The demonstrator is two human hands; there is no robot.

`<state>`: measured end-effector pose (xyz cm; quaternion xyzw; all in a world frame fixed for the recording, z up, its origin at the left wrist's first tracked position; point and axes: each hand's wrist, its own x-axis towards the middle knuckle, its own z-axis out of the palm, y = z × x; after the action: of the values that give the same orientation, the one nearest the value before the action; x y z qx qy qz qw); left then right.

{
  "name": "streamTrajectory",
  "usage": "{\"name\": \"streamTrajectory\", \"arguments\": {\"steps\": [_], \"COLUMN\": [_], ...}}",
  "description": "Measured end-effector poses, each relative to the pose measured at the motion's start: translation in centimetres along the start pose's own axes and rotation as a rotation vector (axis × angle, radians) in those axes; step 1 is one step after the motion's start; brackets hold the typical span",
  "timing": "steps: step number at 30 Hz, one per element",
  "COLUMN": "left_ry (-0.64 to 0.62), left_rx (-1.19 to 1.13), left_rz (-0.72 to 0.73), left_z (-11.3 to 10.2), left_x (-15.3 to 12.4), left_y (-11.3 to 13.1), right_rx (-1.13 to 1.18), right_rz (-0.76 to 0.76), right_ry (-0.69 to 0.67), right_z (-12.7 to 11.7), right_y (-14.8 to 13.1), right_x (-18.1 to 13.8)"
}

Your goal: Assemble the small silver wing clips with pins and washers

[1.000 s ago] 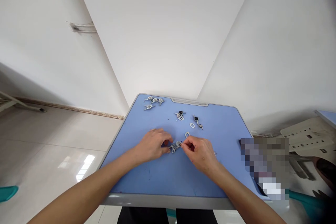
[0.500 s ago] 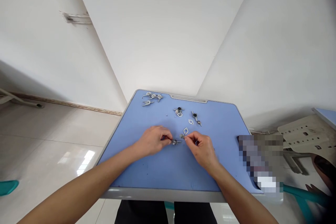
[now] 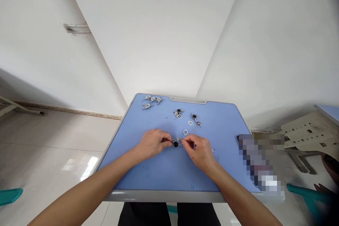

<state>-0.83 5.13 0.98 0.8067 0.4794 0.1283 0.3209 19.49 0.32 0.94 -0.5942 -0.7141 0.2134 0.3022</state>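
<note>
On the blue desk (image 3: pixel 159 173), left hand (image 3: pixel 153 143) and right hand (image 3: pixel 198 150) together pinch seemingly one metal fitting (image 3: pixel 176 143).

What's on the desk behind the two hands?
A cluster of metal parts at the far left corner; nearer, a black-centred piece, an oval plate and a ring. Anything under the left hand and right hand is covered.

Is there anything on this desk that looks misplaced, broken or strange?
Nothing looks broken or spilled. The left hand and right hand pinch one small metal part over the blue desk. Only a cluster of parts lies very close to the far left corner, and a tiny piece lies alone.
</note>
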Motion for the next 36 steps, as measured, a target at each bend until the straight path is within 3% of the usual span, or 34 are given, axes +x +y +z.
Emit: {"name": "streamTrajectory", "arguments": {"steps": [9, 14, 19, 23, 27, 33, 36], "left_ry": [-0.082, -0.059, -0.052, -0.032, -0.028, 0.012, 0.028], "left_rx": [0.078, 0.063, 0.076, 0.154, 0.199, 0.192, 0.184], "left_rz": [0.095, 0.094, 0.132, 0.162, 0.185, 0.258, 0.294], "left_z": [-1.5, -1.9, -1.3, -0.9, -0.5, 0.3, 0.6], "left_x": [-0.2, -0.2, -0.3, -0.3, -0.2, 0.2, 0.2], "left_y": [-1.2, -1.5, -1.2, -0.5, -0.1, -0.7, -1.0], "right_rx": [-0.253, -0.324, -0.425, -0.637, -0.794, -0.767, -0.746], "right_rz": [-0.185, -0.223, -0.279, -0.441, -0.661, -1.095, -1.221], "right_ry": [-0.009, -0.014, -0.157, -0.314, -0.381, -0.487, -0.493], "right_z": [1.4, 1.7, 0.5, -0.7, -1.5, -1.7, -1.9], "right_y": [0.1, 0.3, 0.2, -0.2, -0.2, 1.0, 1.5], "right_x": [-0.7, -0.8, 0.0, 1.3, 3.1, 6.4, 7.5]}}
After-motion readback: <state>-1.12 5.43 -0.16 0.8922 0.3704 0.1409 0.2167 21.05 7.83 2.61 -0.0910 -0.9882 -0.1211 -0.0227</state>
